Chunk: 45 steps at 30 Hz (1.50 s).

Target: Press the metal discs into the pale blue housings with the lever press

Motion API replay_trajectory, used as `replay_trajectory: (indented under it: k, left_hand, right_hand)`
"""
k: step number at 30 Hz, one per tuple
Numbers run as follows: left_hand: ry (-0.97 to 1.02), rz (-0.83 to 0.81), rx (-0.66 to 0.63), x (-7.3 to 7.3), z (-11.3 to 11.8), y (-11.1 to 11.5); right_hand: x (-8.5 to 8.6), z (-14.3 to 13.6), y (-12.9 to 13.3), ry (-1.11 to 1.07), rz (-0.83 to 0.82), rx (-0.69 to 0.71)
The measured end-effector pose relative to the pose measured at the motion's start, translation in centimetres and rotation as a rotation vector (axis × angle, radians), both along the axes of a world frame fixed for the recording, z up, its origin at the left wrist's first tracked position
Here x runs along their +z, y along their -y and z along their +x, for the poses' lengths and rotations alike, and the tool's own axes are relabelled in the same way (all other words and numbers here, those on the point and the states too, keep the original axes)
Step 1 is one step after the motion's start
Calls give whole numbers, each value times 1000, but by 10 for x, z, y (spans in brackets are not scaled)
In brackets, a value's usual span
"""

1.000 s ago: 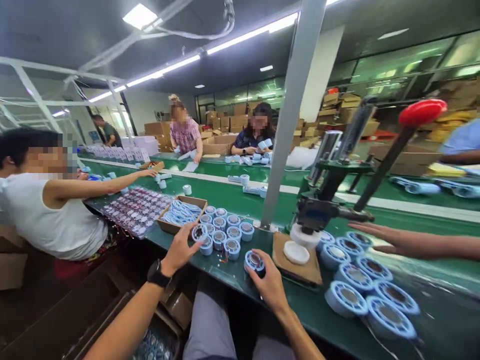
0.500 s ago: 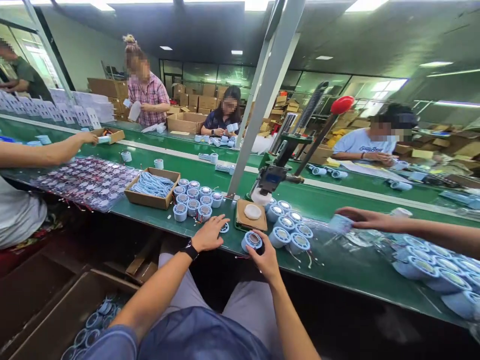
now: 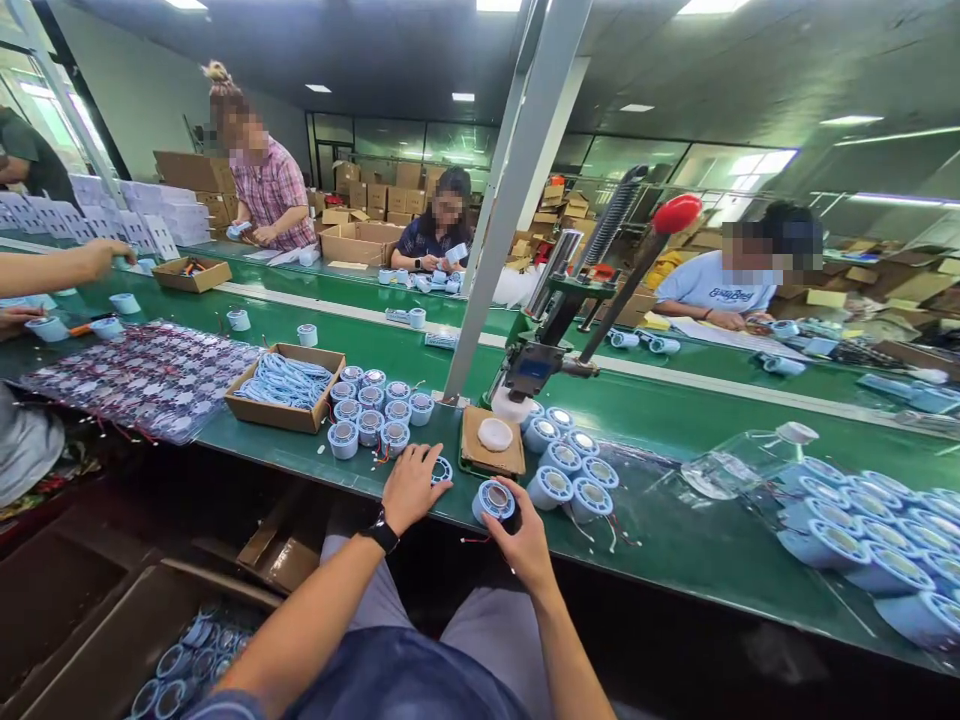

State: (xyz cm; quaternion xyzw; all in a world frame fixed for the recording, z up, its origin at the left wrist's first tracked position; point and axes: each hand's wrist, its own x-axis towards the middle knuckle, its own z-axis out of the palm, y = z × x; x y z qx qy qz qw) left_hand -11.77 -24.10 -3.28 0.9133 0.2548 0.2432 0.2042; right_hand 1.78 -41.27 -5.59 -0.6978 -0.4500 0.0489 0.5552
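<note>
On the green bench, right hand (image 3: pixel 521 540) grips one blue spool (image 3: pixel 493 499); left hand (image 3: pixel 411 487) lies spread.

You sit at a long green worktop (image 3: pixel 675 420). A grey slanted post (image 3: pixel 510 190) rises from it. Ceiling strip lights (image 3: pixel 495 5) are lit; stacked cardboard boxes (image 3: pixel 375 185) stand before rear glass partitions (image 3: pixel 420 140).

Factory assembly line: workers are sitting along green conveyor belts (image 3: pixel 675 420), blue spools (image 3: pixel 373 408) piling up, hand press (image 3: pixel 559 330) standing by, cartons (image 3: pixel 360 240) stacking behind.
</note>
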Motion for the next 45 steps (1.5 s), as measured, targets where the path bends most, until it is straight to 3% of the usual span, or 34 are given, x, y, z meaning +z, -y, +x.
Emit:
replay_trajectory:
  k: [6,11,17,24,28,33,37,41,43,45]
  left_hand:
    - [268,-279,-76,2,-8,-3]
    - [143,-62,-211,26,-16,0]
    - [35,9,-214,40,-10,6]
    - [179,-141,-41,24,-4,16]
    - [245,-226,-98,17,-5,13]
    - [181,-294,-192,23,-9,5]
    - [175,-355,-136,27,-10,9]
    - [219,-388,-96,20,-7,15]
    - [214,-379,-97,13,-5,16]
    - [206,-362,-106,4,-2,16]
  right_hand:
    - [2,-19,-38,11,-29,35]
    - [-6,-32,-71,-15,-30,50]
    - [-12,-32,-68,-20,-30,32]
    - [-12,-35,-68,21,6,6]
    - [-10,-36,-67,33,-7,-12]
    - [-7,-34,-64,-20,-72,-6]
    - [-10,-33,-64,-2,-107,14]
    - [-15,-34,-63,156,-154,83]
    - [-5,-26,-60,223,-165,141]
    - [25,-7,-52,312,-175,229]
